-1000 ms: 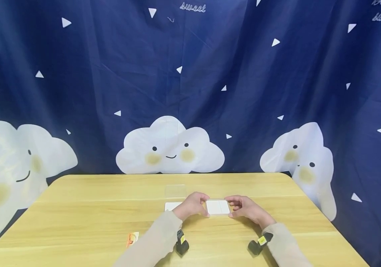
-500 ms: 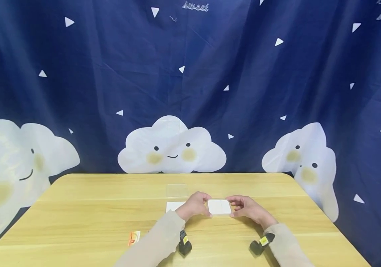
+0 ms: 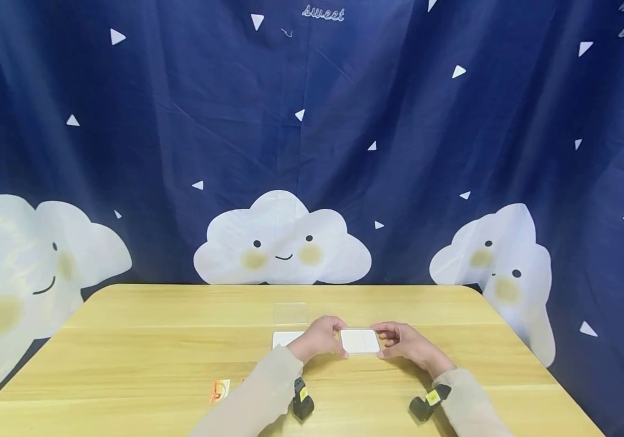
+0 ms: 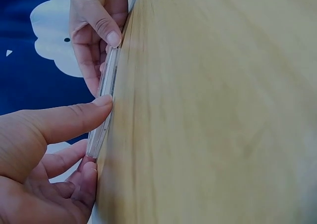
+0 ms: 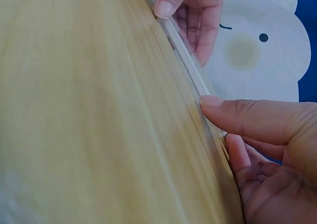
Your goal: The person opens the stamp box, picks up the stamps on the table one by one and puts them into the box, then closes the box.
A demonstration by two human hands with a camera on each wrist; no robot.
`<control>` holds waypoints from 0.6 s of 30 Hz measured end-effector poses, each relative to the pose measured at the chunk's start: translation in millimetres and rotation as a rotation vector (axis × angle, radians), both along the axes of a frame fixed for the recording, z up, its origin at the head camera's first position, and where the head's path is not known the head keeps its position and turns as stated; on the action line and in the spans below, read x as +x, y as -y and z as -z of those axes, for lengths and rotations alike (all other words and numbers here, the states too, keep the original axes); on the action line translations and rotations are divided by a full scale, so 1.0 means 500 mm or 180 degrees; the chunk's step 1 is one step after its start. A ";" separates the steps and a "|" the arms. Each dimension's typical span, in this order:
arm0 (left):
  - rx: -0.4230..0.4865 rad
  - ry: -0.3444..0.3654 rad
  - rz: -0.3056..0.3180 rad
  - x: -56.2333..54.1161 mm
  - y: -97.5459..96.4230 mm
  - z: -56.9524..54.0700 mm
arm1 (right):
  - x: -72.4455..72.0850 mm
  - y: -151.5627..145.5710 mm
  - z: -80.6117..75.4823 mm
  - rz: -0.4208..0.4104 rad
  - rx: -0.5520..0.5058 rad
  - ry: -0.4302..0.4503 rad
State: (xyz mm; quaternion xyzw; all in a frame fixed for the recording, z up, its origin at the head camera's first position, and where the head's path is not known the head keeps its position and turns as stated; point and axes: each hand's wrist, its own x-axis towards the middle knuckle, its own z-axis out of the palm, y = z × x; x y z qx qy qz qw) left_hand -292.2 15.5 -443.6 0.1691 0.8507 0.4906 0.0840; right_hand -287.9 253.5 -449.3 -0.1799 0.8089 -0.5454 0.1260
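Both hands hold a flat, clear plastic case (image 3: 359, 342) with a white inside, its white face crossed by a thin upright line. My left hand (image 3: 320, 337) pinches its left end between thumb and fingers, and my right hand (image 3: 407, 346) pinches the right end likewise. In the left wrist view the case (image 4: 110, 75) shows edge-on as clear layers, close over the wooden table (image 4: 208, 105). The right wrist view shows the left thumb on the near edge of the case (image 5: 185, 58) too, with the right thumb nearer the camera.
Left of the case lies a white rounded card (image 3: 283, 338), partly hidden by my left hand. Behind it is a clear flat sheet (image 3: 290, 313). A small orange-and-white printed piece (image 3: 220, 391) lies near my left sleeve (image 3: 257, 391). A blue cloud-patterned curtain (image 3: 312, 152) hangs behind the table.
The head view has shifted slightly, so everything sits a little further right. Both hands keep their hold on the case. The line on its white face faded half a second ago and shows again.
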 end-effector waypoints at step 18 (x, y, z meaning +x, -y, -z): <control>0.0026 0.0053 0.0041 0.005 0.000 -0.009 | -0.002 -0.001 -0.004 -0.0003 0.0078 0.0035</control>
